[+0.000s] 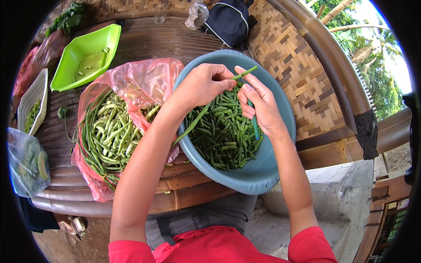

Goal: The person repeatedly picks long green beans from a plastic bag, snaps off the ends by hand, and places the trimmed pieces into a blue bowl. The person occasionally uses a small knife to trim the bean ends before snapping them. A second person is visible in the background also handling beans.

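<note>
Above a blue-grey basin [205, 168], my left hand [206, 83] pinches a long green bean [245, 73]. One end of the bean points up to the right past my fingertips; a long length hangs below the hand over the basin's left rim. My right hand [262, 105] is closed around a slim teal handle [254, 127], whose other end is hidden by the fingers. Its thumb and index finger are up against the bean, close to my left fingertips. Inside the basin lie many short cut bean pieces [219, 136].
Left of the basin, a pink plastic bag [149, 72] holds pale bean pods [114, 127] and long beans. Beyond it are a lime-green tray [90, 57], a white basket [37, 101] and a clear bag [28, 162]. A dark bag [227, 22] sits at the back by a woven wall [298, 74].
</note>
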Available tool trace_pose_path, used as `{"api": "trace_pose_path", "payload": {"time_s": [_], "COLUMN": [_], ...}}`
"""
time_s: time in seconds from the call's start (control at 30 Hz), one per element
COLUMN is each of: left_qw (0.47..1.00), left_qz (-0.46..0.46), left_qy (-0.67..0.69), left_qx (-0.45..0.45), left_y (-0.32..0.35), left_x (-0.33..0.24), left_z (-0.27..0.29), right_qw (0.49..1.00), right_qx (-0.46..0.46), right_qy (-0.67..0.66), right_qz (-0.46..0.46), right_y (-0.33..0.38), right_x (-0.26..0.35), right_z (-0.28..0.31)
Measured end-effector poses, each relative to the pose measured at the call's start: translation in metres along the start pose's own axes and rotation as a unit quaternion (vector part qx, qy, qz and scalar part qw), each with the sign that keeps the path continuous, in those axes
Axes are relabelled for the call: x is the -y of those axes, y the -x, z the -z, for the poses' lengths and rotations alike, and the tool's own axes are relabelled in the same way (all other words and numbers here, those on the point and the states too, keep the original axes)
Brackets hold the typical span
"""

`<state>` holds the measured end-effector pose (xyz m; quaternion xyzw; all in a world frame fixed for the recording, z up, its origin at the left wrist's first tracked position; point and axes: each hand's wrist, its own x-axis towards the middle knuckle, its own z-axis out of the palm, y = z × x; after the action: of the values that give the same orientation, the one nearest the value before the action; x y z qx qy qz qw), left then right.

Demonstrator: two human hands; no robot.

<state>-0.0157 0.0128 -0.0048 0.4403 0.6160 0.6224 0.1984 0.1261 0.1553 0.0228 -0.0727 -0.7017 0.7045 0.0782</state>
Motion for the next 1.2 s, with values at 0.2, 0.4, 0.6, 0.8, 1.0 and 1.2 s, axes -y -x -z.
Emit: {"api": "trace_pose_path", "payload": {"time_s": [0.2, 0.4, 0.6, 0.8, 1.0, 1.2], "left_qw": [1.0, 0.999, 0.998, 0.997, 0.999, 0.998], "left_qz": [-0.009, 0.008, -0.014, -0.016, 0.01, 0.028], "left_qy": [-0.02, -0.048, -0.051, -0.065, 0.009, 0.019], "left_qx": [-0.017, -0.023, -0.042, -0.024, 0.046, 0.057], "left_y": [0.0012, 0.0, -0.0001, 0.0014, 0.0009, 0.0013], "left_x": [0.0007, 0.0034, 0.0049, 0.0023, 0.0011, -0.0017], "left_z": [0.0001, -0.0006, -0.0021, -0.0024, -0.0012, -0.0008], "right_qw": [1.0, 1.0, 1.0, 0.999, 0.998, 1.0], "right_qx": [0.013, 0.009, 0.005, -0.016, -0.056, -0.025], "right_qy": [0.009, 0.019, 0.023, 0.031, 0.03, -0.018], "right_qz": [-0.011, -0.021, -0.009, 0.007, 0.015, -0.004], "right_y": [0.0017, 0.0028, 0.0016, -0.001, -0.0046, 0.0019], "right_x": [0.0022, 0.003, 0.0013, -0.0042, -0.0038, -0.0017], "right_z": [0.0001, -0.0021, -0.0027, -0.0015, 0.0022, -0.0001]}}
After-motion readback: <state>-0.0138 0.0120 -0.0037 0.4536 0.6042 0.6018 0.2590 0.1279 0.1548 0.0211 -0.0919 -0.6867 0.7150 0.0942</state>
